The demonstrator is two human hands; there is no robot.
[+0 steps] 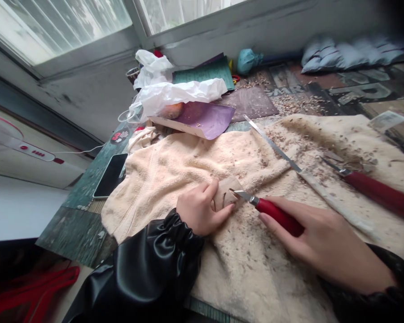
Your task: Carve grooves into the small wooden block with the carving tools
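My left hand [202, 208] is closed around a small pale wooden block [227, 190], pressing it onto the beige towel [175, 157]. Dark curved marks show on the block's face. In my right hand [318, 237] is a carving knife with a red handle [278, 216]. Its short blade [244, 194] touches the block near the right edge, where a sliver of wood lifts. Off to the right, a second red-handled carving knife [379, 190] lies on the towel. A long thin metal strip [272, 144] rests beyond my right hand.
Wood shavings [296, 101] are scattered over the towel and tabletop. A phone [111, 176] lies at the left table edge. Purple sandpaper-like sheets [210, 117], a white plastic bag [182, 93] and a green sheet [205, 74] sit at the back. Pale blue pouches [353, 54] line the wall.
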